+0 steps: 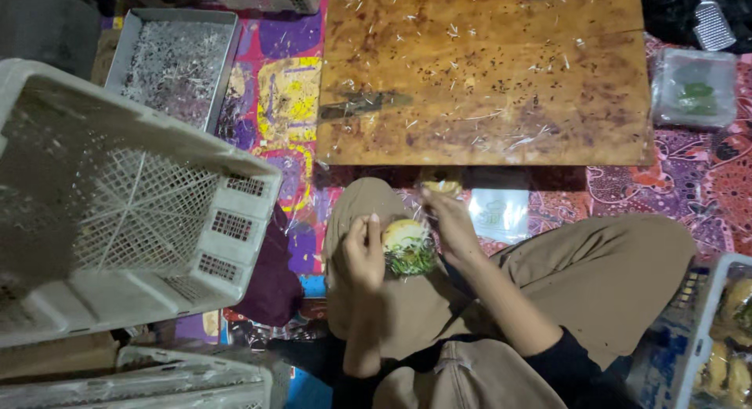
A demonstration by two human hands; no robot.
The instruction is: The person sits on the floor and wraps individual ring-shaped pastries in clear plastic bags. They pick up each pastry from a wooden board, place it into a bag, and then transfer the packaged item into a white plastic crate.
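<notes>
Nearest the camera, one person sits cross-legged in tan trousers and dark sleeves, both hands raised over the lap. The left hand (362,256) is curled around one bun (406,245), a round, pale-topped piece with green leaves showing along its lower edge; the fingers are closed on its left side and the thumb lies up against it. The right hand (450,221) touches the bun's upper right edge with the fingers bent and pinched together; whether it holds anything of its own cannot be told. The bun sits between the two hands, above the left knee.

At the lower right corner stands one crate (699,331) holding several yellowish pieces, too blurred to count. To the left lie two pale plastic baskets: a large one (133,221) tipped on its side, and a second (141,378) below it at the frame's edge.

Just beyond the knees, one clear bag (501,213) lies on the patterned mat (290,95). Farther out is one low wooden bench (486,72), scattered with pale shreds and dark specks, with one knife (364,105) on its left part. One metal tray (174,64) lies to its left, one clear plastic box (695,88) to its right.
</notes>
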